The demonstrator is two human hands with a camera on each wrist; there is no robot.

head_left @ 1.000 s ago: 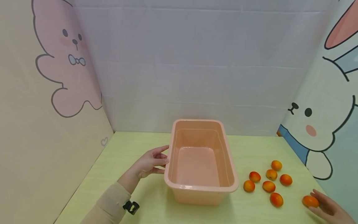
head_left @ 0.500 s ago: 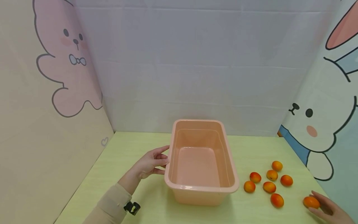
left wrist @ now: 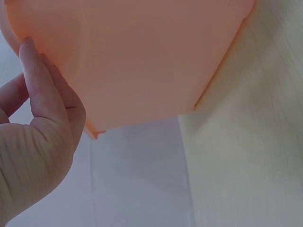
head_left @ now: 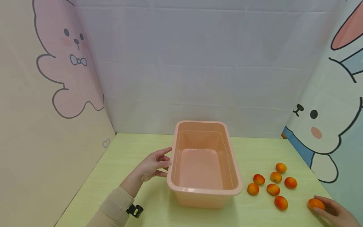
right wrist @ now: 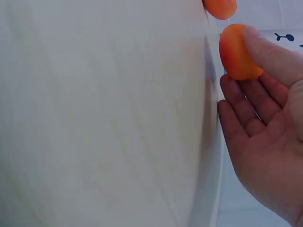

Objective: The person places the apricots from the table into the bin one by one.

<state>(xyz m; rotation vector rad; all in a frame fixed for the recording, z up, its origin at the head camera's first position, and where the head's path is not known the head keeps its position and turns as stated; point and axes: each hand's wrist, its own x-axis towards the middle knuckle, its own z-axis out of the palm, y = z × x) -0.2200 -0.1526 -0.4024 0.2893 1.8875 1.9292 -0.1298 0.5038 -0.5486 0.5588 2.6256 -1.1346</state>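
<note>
A pink plastic basin (head_left: 198, 170) stands mid-table, its inside bare. My left hand (head_left: 153, 164) holds its left rim; the thumb overlaps the rim and the other fingers are partly hidden behind it. In the left wrist view, fingertips meet the basin's outer wall (left wrist: 142, 61) just under the lip. At the table's right, my right hand (head_left: 336, 212) pinches a small oval orange-red fruit (head_left: 315, 204) between thumb and fingers. The right wrist view shows the thumb lying on this fruit (right wrist: 239, 54), with fingers behind and below it.
Several similar fruits (head_left: 273, 189) lie loosely grouped on the pale green table (head_left: 141, 195), between the basin and my right hand. A white cloth backdrop (head_left: 198, 69) rises behind. Side panels with a pink bear (head_left: 68, 63) and a white rabbit (head_left: 320, 123) flank the table.
My right hand's fingers have drawn in closer around the fruit at the right. The left hand and the basin have stayed in place.
</note>
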